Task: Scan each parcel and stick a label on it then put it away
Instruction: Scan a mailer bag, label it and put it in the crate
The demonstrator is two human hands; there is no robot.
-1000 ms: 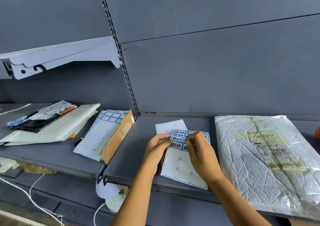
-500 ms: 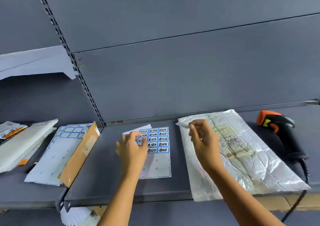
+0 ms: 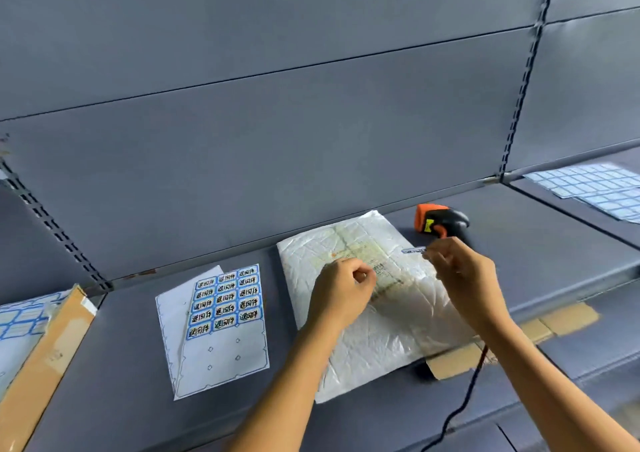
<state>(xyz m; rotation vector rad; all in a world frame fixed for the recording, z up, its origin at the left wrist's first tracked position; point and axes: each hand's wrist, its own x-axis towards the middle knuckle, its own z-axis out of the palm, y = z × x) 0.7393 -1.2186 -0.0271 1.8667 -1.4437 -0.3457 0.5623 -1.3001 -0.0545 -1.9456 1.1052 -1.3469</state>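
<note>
We've got the right hand [image 3: 464, 278] pinching a small label [image 3: 414, 251], the parcel [image 3: 381, 333] flat on the shelf [image 3: 121, 365] just below-left of those fingers, long axis running away from us, the left hand [image 3: 341, 290] curled and empty above its middle.

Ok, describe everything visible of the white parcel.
The white parcel lies flat on the grey shelf, between the sticker sheet and the scanner. It looks like crinkled, glossy plastic film, with a pale printed waybill on top. The left hand, fingers curled, is over its middle; the right hand pinches a small label above its right edge.
</note>
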